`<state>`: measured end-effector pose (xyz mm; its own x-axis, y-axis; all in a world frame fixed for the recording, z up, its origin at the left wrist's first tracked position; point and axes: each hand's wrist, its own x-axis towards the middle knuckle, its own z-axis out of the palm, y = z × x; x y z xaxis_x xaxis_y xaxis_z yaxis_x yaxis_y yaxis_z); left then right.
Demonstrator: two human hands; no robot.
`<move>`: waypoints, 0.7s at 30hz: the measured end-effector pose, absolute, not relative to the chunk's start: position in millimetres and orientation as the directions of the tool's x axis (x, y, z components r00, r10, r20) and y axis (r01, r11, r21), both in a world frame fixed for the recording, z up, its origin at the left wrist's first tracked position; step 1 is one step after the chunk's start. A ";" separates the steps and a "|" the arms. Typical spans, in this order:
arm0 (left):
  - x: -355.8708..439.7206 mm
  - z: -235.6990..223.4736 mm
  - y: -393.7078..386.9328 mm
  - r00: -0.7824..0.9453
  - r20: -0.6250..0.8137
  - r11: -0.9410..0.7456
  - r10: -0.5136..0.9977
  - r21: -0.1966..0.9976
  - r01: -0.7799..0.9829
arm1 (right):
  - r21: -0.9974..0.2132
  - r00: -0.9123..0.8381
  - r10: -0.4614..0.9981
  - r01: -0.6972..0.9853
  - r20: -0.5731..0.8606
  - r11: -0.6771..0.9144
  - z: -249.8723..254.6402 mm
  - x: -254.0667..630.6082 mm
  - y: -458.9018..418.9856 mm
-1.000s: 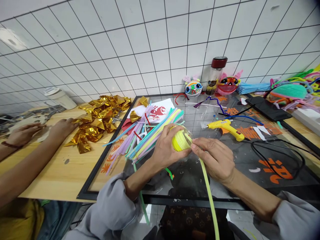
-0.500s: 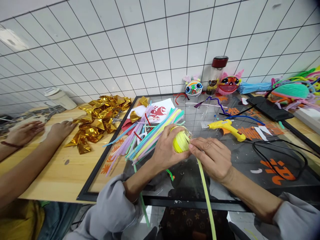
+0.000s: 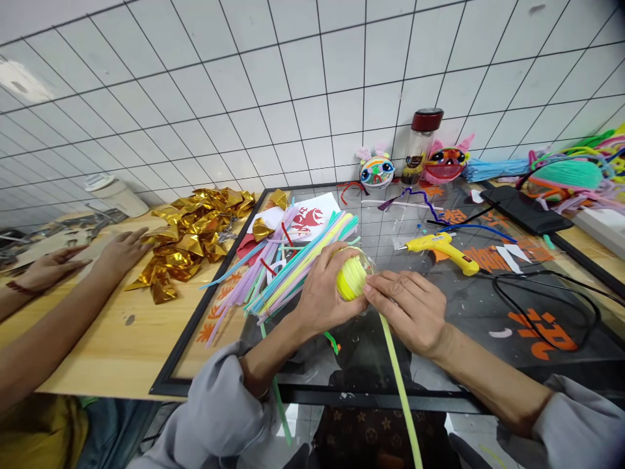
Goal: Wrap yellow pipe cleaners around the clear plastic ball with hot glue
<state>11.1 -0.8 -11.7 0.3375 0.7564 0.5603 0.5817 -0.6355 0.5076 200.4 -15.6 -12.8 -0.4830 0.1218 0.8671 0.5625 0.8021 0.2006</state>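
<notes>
My left hand [image 3: 325,286] is gripping the yellow ball [image 3: 350,279] above the dark panel, while my right is pinching the pale strip [image 3: 398,378] beside it. Uneven pulling could be loosening the wraps.

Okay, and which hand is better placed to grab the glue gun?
Probably your right hand: it's nearer the yellow glue gun, though it's pinching the yellow strip. Your left hand sits farther off, wrapped around the yellow ball.
</notes>
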 end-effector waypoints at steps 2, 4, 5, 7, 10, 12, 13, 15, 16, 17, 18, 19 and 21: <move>10.9 -12.3 -0.3 0.345 0.563 -0.641 0.751 0.498 0.584 | 0.204 -0.486 0.122 0.565 0.865 0.800 -12.0 200.3 -15.8; 10.5 -12.6 0.4 0.349 0.564 -0.643 0.749 0.489 0.590 | 0.208 -0.487 0.120 0.565 0.865 0.798 -11.5 199.9 -16.0; 10.3 -12.7 0.8 0.350 0.565 -0.644 0.747 0.486 0.591 | 0.210 -0.489 0.118 0.563 0.864 0.800 -11.4 199.6 -16.0; 9.8 -13.0 1.5 0.355 0.573 -0.654 0.739 0.481 0.585 | 0.215 -0.494 0.116 0.561 0.861 0.799 -11.5 199.1 -16.0; 9.0 -14.2 2.1 0.360 0.594 -0.674 0.719 0.473 0.568 | 0.223 -0.503 0.115 0.561 0.856 0.797 -11.8 198.9 -15.9; 8.5 -15.5 2.3 0.355 0.612 -0.684 0.707 0.464 0.562 | 0.228 -0.511 0.113 0.557 0.852 0.799 -11.9 199.1 -15.9; 8.2 -16.3 2.5 0.352 0.620 -0.688 0.701 0.460 0.561 | 0.233 -0.516 0.111 0.555 0.849 0.799 -11.8 199.3 -15.9; 7.6 -17.6 2.9 0.352 0.630 -0.695 0.693 0.454 0.557 | 0.246 -0.531 0.111 0.555 0.840 0.794 -11.6 200.0 -15.9; 7.2 -18.1 3.1 0.355 0.629 -0.697 0.691 0.453 0.555 | 0.253 -0.538 0.111 0.558 0.836 0.790 -11.6 200.3 -15.8; 6.7 -18.5 3.3 0.359 0.627 -0.699 0.691 0.453 0.554 | 0.261 -0.544 0.111 0.559 0.831 0.787 -11.6 200.6 -15.7; 6.3 -18.8 3.4 0.364 0.622 -0.698 0.693 0.453 0.554 | 0.266 -0.551 0.112 0.559 0.827 0.785 -11.6 200.9 -15.6; 5.9 -19.0 3.6 0.367 0.617 -0.696 0.697 0.455 0.556 | 0.269 -0.555 0.112 0.558 0.824 0.785 -11.6 201.1 -15.3; 5.3 -19.1 3.6 0.370 0.609 -0.691 0.702 0.456 0.561 | 0.270 -0.560 0.111 0.552 0.821 0.789 -11.4 201.4 -14.7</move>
